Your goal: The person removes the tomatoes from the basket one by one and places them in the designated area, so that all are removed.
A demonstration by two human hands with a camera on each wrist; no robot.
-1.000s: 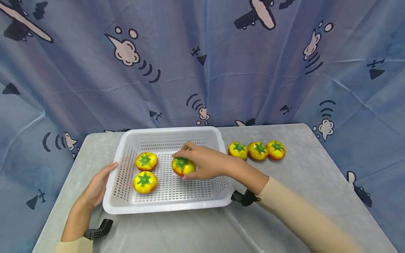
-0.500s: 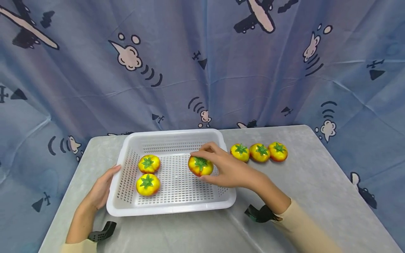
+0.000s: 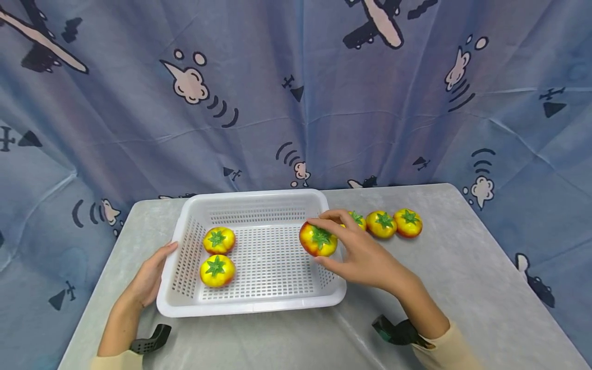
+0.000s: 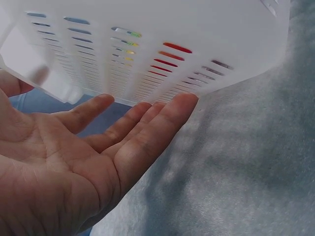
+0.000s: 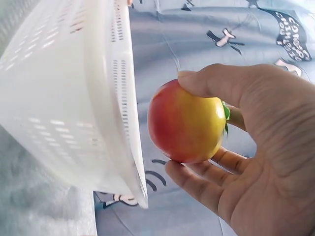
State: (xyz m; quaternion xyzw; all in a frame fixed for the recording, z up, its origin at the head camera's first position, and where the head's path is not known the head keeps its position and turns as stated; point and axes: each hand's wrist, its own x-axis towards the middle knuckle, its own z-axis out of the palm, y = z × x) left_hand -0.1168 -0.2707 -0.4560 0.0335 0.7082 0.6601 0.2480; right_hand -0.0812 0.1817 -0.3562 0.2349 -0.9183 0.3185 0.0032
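In the head view, my right hand [image 3: 365, 252] pinches a yellow-red tomato [image 3: 318, 239] with a green star-shaped top, over the right end of a white plastic basket [image 3: 252, 307]. In the right wrist view, thumb and fingers lie around this tomato [image 5: 187, 123], which is up above the level of the basket's rim [image 5: 118, 123]. My left hand [image 3: 150, 275] holds the basket's left side. In the left wrist view, its fingers [image 4: 147, 137] reach under the slotted wall [image 4: 147, 59], with the thumb at the rim. Two tomatoes, one farther back [image 3: 219, 240] and one nearer [image 3: 217, 271], sit in the basket's left part.
Right of the basket, three tomatoes stand in a row on the grey table [image 3: 462, 288]: a right one [image 3: 408, 223], a middle one [image 3: 381, 224], and a left one [image 3: 357, 220] partly hidden by my right hand. A blue patterned curtain [image 3: 259, 92] hangs behind the table.
My right hand has moved right with the tomato, from the basket's middle to its right rim, and now overlaps the left tomato of the row. The left hand stays at the basket.
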